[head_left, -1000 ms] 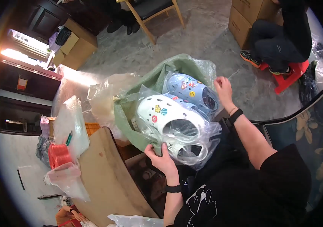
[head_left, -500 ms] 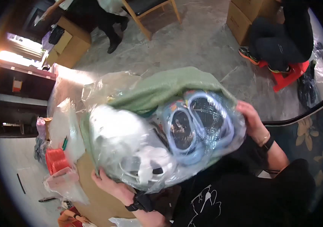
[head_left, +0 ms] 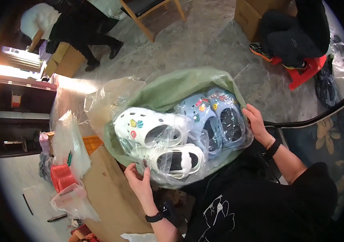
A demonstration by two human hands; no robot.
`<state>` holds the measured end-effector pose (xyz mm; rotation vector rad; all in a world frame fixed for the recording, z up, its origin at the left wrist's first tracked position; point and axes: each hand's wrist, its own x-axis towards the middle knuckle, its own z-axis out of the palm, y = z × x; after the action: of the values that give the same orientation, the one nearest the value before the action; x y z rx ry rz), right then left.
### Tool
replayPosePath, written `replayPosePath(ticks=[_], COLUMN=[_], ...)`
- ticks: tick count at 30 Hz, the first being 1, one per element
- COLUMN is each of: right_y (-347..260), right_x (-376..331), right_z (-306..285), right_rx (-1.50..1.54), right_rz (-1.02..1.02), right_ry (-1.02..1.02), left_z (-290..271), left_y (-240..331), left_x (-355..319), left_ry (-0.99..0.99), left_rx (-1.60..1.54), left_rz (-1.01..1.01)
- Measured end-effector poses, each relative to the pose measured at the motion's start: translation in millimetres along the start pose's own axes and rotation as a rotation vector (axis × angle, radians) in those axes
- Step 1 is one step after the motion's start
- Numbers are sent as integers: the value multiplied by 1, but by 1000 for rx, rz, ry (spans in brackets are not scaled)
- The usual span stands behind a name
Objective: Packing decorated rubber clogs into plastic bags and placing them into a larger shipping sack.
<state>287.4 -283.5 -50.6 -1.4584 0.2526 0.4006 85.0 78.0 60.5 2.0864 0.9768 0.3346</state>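
A green woven sack (head_left: 168, 86) gapes in front of me, with clear-bagged clogs lying inside it. On the left of the sack are white clogs (head_left: 137, 135) with colourful charms. Light-blue clogs (head_left: 196, 111), also with charms, lie to their right. My left hand (head_left: 140, 186) grips the sack's near-left rim, thumb apart from the fingers. The right rim is held by my right hand (head_left: 256, 121), its fingers partly hidden behind the sack. Whatever lies under the clogs is hidden.
Brown cardboard (head_left: 103, 193) is at the left, beside a red twine spool (head_left: 62, 177) and clear plastic bags (head_left: 71, 141). Ahead stand a wooden chair (head_left: 151, 34) and cartons (head_left: 246, 20). One person sits on a red stool (head_left: 309, 72); another bends at far left with a white bundle (head_left: 39, 20).
The blurred clogs now lie lower and more level inside the sack, whose rim shows around them. My left hand has shifted right and up. The far-left person has bent over a white bundle.
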Motion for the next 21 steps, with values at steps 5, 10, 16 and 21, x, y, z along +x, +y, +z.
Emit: replayPosePath(ticks=[5,10,16,21], right_y=[-32,-23,-36,-25], right_x=[-13,-13,3,13], right_z=[22,31,-16,15], right_rx=[179,390,135,-640], right_rz=[203,82,39,-589], right_ry=[173,-130,160,-106], left_z=[23,180,223,226], left_y=[107,148,97,80], left_x=[-14,-29,0,-2], left_ry=[27,-614,-400,-380], left_rx=[263,-39,543,682], left_rz=[601,891,1009,1036])
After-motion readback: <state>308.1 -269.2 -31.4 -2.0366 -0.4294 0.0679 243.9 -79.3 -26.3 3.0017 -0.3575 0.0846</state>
